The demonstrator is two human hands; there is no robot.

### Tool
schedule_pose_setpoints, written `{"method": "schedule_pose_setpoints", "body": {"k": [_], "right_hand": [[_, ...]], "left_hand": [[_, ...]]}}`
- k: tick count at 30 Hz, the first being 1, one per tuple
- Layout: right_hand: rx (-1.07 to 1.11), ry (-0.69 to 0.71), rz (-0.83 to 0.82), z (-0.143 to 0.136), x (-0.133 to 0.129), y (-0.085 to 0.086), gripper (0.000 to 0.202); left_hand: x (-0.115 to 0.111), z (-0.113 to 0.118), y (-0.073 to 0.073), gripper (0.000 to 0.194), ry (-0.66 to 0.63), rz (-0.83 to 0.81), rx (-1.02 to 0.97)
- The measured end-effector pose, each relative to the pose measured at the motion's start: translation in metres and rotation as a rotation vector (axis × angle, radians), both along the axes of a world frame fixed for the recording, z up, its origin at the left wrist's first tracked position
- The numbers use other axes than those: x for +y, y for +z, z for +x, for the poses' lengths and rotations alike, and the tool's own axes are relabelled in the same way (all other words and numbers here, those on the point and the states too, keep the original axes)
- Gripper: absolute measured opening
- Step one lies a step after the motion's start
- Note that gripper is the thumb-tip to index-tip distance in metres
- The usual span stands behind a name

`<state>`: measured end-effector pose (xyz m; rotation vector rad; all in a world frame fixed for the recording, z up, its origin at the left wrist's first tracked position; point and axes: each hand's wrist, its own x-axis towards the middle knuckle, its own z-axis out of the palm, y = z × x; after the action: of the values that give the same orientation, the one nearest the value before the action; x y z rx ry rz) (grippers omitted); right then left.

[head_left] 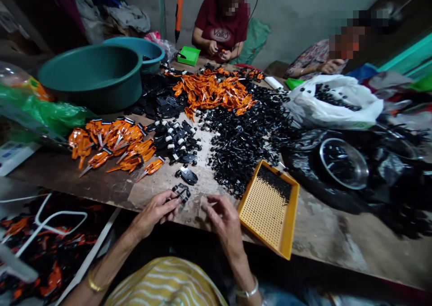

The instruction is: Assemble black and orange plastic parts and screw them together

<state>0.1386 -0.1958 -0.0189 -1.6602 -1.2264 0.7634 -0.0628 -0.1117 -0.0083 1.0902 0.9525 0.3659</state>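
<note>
Near the table's front edge, my left hand (158, 210) holds a small black plastic part (182, 192) between thumb and fingers. My right hand (221, 211) is just to the right, palm turned inward, its fingers apart and curved, with nothing visible in them. A glossy black oval piece (188, 175) lies on the table right behind the held part. Beyond it sits a pile of black pieces with white rollers (175, 139). Orange pointed parts (114, 139) are heaped to the left, and small black parts (236, 148) spread behind my right hand.
A yellow perforated tray (265, 207) with tiny black pieces stands at the right. Further back are green (91, 76) and blue (148, 49) tubs, an orange heap (216, 90), a white bag (337, 112) and a metal bowl (362, 171). Two people sit across the table.
</note>
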Motion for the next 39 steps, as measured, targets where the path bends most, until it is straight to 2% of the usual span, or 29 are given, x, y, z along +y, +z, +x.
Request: {"method": "schedule_pose_setpoints", "body": {"k": [3, 5, 8, 12, 17, 21, 23, 31, 35, 37, 39], "right_hand": [[-0.589, -0.103, -0.032, 0.04, 0.013, 0.012, 0.022], [-0.796, -0.122, -0.085, 0.058, 0.024, 0.013, 0.018], [-0.848, -0.084, -0.115, 0.063, 0.036, 0.007, 0.01], [-0.812, -0.064, -0.129, 0.051, 0.038, -0.001, 0.019], [-0.603, 0.015, -0.078, 0.048, 0.028, 0.003, 0.013], [-0.004, 0.053, -0.079, 0.043, 0.023, 0.004, 0.02], [0.203, 0.046, -0.118, 0.038, 0.022, 0.001, 0.024], [0.54, 0.002, -0.222, 0.013, 0.019, -0.004, 0.03], [0.818, 0.024, -0.355, -0.005, 0.015, 0.0, 0.033], [0.831, 0.031, -0.398, -0.011, 0.013, 0.0, 0.033], [0.768, 0.116, -0.45, -0.012, 0.014, 0.0, 0.034]], "left_hand": [[0.004, -0.007, -0.004, 0.033, 0.025, -0.065, -0.088], [0.004, -0.008, -0.007, 0.034, 0.045, -0.092, -0.122], [0.001, -0.006, -0.01, 0.034, 0.061, -0.117, -0.128], [-0.003, -0.004, -0.014, 0.036, 0.06, -0.135, -0.133], [-0.001, -0.005, -0.015, 0.036, 0.058, -0.163, -0.149], [-0.002, -0.004, -0.015, 0.035, 0.07, -0.146, -0.155], [-0.003, -0.004, -0.014, 0.035, 0.079, -0.141, -0.158], [-0.002, -0.003, -0.013, 0.034, 0.081, -0.13, -0.174], [-0.008, 0.003, -0.014, 0.034, 0.188, -0.108, -0.203], [-0.011, 0.005, -0.016, 0.035, 0.232, -0.101, -0.236], [-0.013, 0.003, -0.019, 0.036, 0.255, -0.125, -0.269]]}}
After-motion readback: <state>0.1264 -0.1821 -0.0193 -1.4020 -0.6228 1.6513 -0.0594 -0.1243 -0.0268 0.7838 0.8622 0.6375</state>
